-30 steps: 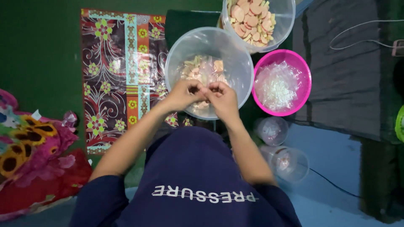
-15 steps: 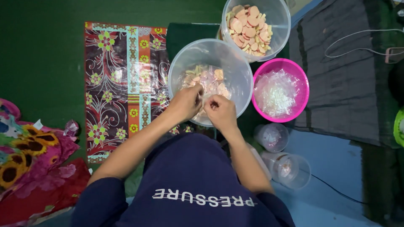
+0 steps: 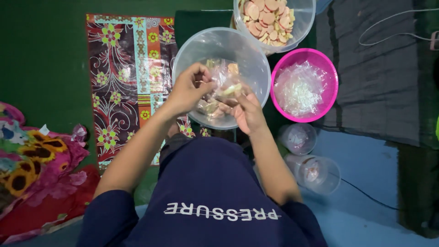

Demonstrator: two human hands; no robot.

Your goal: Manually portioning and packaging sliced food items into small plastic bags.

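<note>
- Head view, nearest zone: the person's dark blue shirt [image 3: 206,192] filled the lower centre, with both bare forearms extending away from it.
- To the person's left, a flowered cloth bundle [image 3: 32,169] in pink, yellow and red lay on the floor.
- To the person's right, two small clear plastic cups [image 3: 315,171] lay on their sides on the blue floor, just beside each other.
- Right hand [image 3: 247,112]: positioned over the near rim of the clear plastic bowl [image 3: 247,50], fingers partly curled and pinched on the lower end of a small clear plastic packet [image 3: 224,91] with pale and pink pieces inside.
- Left hand [image 3: 190,89]: positioned over the bowl's left side, fingers closed in a pinch on the upper part of the same packet.
- The packet was held between both hands, above the bowl's interior; more filled packets lay in the bowl bottom.
- A patterned floral mat [image 3: 123,77] lay just left of the bowl on the green floor.
- A pink basin [image 3: 329,68] holding clear plastic wrappers stood just right of the bowl.
- Farthest: a clear tub [image 3: 304,23] filled with pink-and-cream sliced pieces stood beyond the bowl, cut off by the top edge.
- A white cable [image 3: 393,34] ran across the dark cloth at far right.
</note>
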